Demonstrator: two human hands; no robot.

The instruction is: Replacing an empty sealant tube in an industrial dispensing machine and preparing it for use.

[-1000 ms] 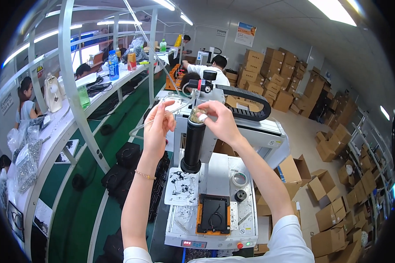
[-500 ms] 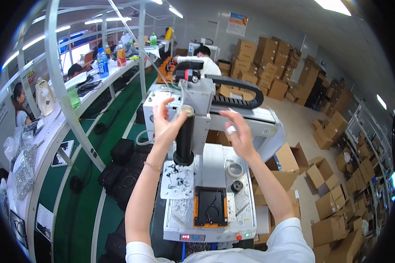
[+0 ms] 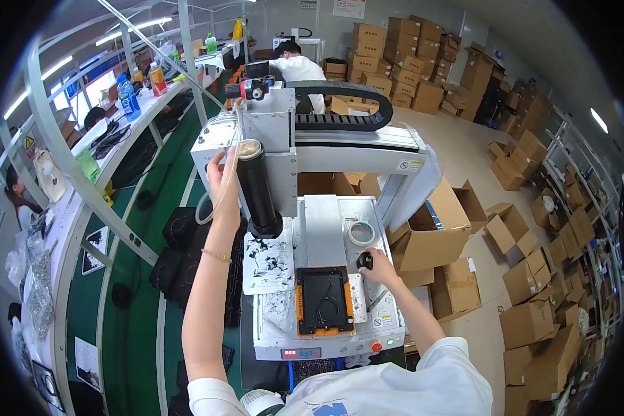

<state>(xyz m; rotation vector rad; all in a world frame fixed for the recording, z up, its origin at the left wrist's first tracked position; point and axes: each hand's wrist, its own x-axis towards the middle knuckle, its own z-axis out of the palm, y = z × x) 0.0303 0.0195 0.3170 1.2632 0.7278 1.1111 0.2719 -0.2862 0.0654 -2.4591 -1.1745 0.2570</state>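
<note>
Left hand (image 3: pixel 223 182) raised on black cylinder (image 3: pixel 256 184); right hand (image 3: pixel 379 267) touching knob (image 3: pixel 365 260).

Black cylinder (image 3: pixel 258 186) — orange-framed black fixture (image 3: pixel 324 301)

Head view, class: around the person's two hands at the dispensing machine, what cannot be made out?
- Left hand: its palm faces away, so contact with the black cartridge stays uncertain.
- Right hand: fingers cover part of the small black cap; the grip is unclear.
- Orange-framed fixture: the part inside is too small to identify.
</note>
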